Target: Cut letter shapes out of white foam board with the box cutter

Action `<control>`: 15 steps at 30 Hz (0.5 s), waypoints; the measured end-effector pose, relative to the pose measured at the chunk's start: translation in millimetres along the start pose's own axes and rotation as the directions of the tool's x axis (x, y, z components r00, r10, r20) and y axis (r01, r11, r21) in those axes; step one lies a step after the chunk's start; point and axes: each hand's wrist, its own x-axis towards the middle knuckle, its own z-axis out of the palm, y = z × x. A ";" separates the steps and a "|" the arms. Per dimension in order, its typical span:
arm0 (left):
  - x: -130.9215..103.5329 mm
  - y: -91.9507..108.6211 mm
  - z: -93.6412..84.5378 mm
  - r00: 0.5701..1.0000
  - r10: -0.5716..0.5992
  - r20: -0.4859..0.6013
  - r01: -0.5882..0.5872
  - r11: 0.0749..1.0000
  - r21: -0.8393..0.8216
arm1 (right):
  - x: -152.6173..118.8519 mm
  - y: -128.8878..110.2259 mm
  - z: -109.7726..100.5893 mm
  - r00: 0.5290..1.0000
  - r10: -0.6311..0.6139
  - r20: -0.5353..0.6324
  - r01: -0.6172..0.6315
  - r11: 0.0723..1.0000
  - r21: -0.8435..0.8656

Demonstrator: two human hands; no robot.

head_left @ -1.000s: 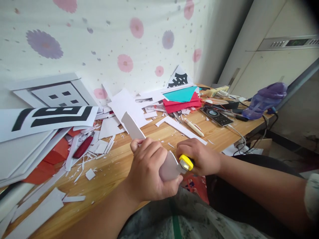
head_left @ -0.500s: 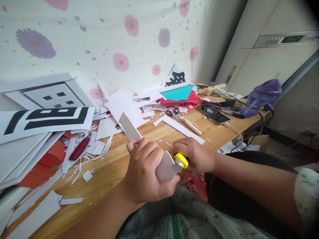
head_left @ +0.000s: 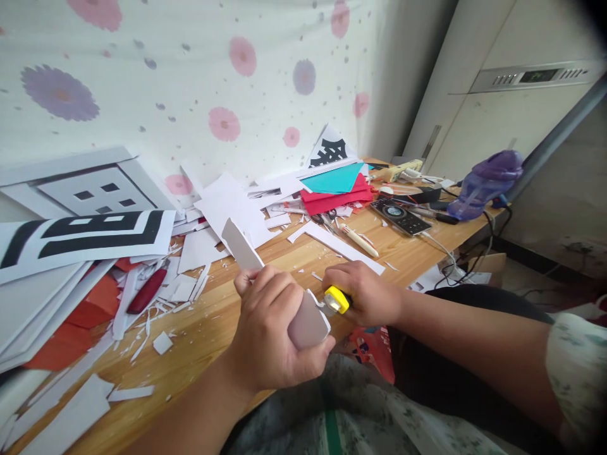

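My left hand (head_left: 272, 335) is closed around a strip of white foam board (head_left: 308, 322), held up over the near edge of the table. One end of the strip sticks out past the fingers to the upper left, and the other end shows between thumb and forefinger. In my right hand (head_left: 363, 294) is a yellow utility knife (head_left: 337, 299), gripped in a fist. Its metal tip is at the board's right edge, where a small sliver curls up. Most of the knife's handle is hidden by the fingers.
White scraps (head_left: 164, 342) and a dark red knife handle (head_left: 147, 291) lie left on the wooden table (head_left: 213, 316). Printed sheets (head_left: 104, 234) lean behind. Further right are a pen (head_left: 359, 241), scissors (head_left: 327, 219), a phone (head_left: 399, 216), red and teal paper (head_left: 334, 180) and a purple bottle (head_left: 484, 186).
The knife tip has moved up along the board's right edge, from the lower part toward the upper corner. The whole view has shifted slightly.
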 end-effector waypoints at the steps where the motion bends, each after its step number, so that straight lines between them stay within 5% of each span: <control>1: 0.1 0.3 0.4 1.000 0.001 0.008 -0.001 1.000 0.006 | 0.3 -1.5 -0.8 1.000 -0.003 0.000 0.003 1.000 -0.004; 8: 0.4 2.6 -0.1 1.000 0.006 0.023 -0.006 1.000 -0.007 | 1.5 -1.9 -0.6 0.999 0.040 0.016 -0.040 0.999 0.018; 15: 0.2 2.0 0.6 0.997 0.048 0.055 -0.048 0.999 0.009 | 9.0 15.0 -3.1 0.878 0.478 -0.020 -0.463 0.859 0.219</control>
